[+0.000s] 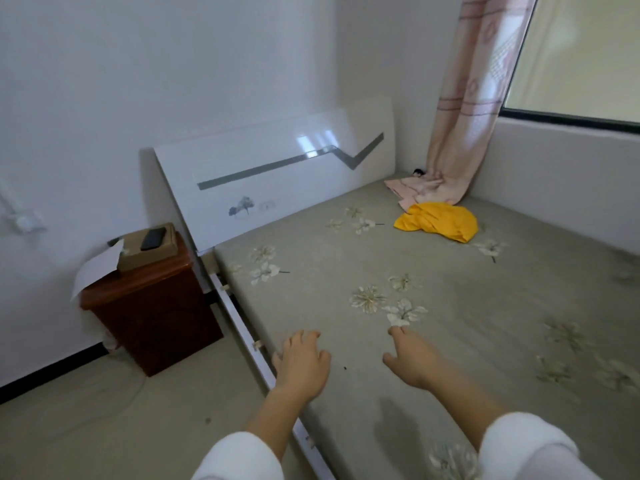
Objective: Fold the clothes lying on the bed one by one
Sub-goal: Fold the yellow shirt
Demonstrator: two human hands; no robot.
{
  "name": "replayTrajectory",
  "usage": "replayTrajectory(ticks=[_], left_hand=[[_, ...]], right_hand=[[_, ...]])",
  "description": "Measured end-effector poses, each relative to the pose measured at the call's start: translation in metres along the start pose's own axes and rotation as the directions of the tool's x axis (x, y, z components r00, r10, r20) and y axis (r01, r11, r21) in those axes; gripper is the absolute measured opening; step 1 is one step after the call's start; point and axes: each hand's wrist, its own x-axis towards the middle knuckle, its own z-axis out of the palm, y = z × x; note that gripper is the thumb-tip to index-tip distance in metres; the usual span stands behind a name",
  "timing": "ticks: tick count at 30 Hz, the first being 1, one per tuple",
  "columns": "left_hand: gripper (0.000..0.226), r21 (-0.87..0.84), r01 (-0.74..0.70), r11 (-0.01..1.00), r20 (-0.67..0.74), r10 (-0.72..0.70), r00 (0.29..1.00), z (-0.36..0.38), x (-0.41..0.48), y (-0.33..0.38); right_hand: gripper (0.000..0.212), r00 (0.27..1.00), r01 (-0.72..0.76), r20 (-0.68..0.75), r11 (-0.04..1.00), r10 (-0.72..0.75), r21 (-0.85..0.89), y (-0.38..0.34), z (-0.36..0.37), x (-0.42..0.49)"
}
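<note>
I see left hand (301,358) loose, holding nothing, at bed (346,265) edge | right hand (412,358) loose, empty, above the bed | yellow garment (438,221) crumpled near far corner, pink garment (412,188) just behind it

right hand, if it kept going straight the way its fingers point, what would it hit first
Only bare bedsheet lies ahead of the right hand; the line seems to run on to the white headboard, probably the first thing met. The yellow garment sits right of it. Depth is unclear.
</note>
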Motion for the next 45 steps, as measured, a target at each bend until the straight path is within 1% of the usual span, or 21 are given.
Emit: replayTrajectory(ticks=[5,10,12,14,16,18,21,25,28,31,36,38,40,42,45], left_hand=[[0.047,0.034,-0.033,0.999,0.011,0.033,0.999,-0.031,0.099,-0.025],[0.048,0.066,-0.140,0.988,-0.018,0.141,0.990,-0.069,0.214,-0.069],[0.048,0.044,-0.195,0.980,-0.018,0.196,0.981,-0.085,0.259,-0.088],[0.048,0.014,-0.235,0.972,0.027,0.234,0.972,-0.100,0.301,-0.106],[0.049,0.015,-0.266,0.964,0.084,0.264,0.961,-0.110,0.340,-0.123],[0.049,0.054,-0.303,0.951,0.134,0.294,0.946,-0.116,0.381,-0.136],[0.050,0.134,-0.374,0.918,0.223,0.340,0.913,-0.124,0.444,-0.142],[0.050,0.153,-0.414,0.897,0.264,0.367,0.892,-0.122,0.529,-0.134],[0.051,0.163,-0.437,0.885,0.293,0.379,0.878,-0.100,0.589,-0.126],[0.051,0.145,-0.451,0.881,0.353,0.380,0.855,-0.060,0.644,-0.122],[0.051,0.147,-0.448,0.882,0.479,0.333,0.812,0.015,0.719,-0.120],[0.052,0.160,-0.481,0.862,0.512,0.344,0.787,0.048,0.744,-0.121],[0.056,0.169,-0.523,0.835,0.561,0.354,0.748,0.082,0.766,-0.122],[0.060,0.183,-0.545,0.818,0.586,0.354,0.729,0.113,0.793,-0.118],[0.061,0.201,-0.598,0.776,0.550,0.416,0.724,0.153,0.843,-0.098]], right_hand=[[0.056,1.000,-0.019,-0.024,1.000,0.019,0.015,-0.042,-0.014,0.082],[0.055,0.996,-0.058,-0.060,0.996,0.062,0.068,-0.091,-0.020,0.173],[0.056,0.990,-0.101,-0.090,0.987,0.113,0.125,-0.112,-0.022,0.213],[0.056,0.974,-0.167,-0.115,0.965,0.193,0.204,-0.134,-0.021,0.247],[0.056,0.957,-0.234,-0.099,0.927,0.273,0.293,-0.153,-0.014,0.274],[0.057,0.941,-0.294,-0.057,0.890,0.333,0.347,-0.165,-0.006,0.296],[0.059,0.911,-0.379,-0.014,0.848,0.413,0.370,-0.164,0.002,0.323],[0.060,0.845,-0.501,0.022,0.777,0.534,0.380,-0.137,0.001,0.365],[0.060,0.814,-0.549,0.030,0.751,0.580,0.368,-0.112,0.002,0.414],[0.062,0.797,-0.573,0.063,0.720,0.600,0.393,-0.091,0.009,0.476],[0.062,0.765,-0.617,0.112,0.672,0.634,0.408,-0.063,0.045,0.563],[0.062,0.745,-0.639,0.114,0.654,0.657,0.406,-0.051,0.064,0.595],[0.062,0.727,-0.659,0.106,0.646,0.679,0.385,-0.037,0.081,0.623],[0.064,0.723,-0.659,0.076,0.652,0.687,0.374,-0.021,0.096,0.649],[0.064,0.712,-0.648,-0.010,0.662,0.702,0.376,0.007,0.112,0.684]])
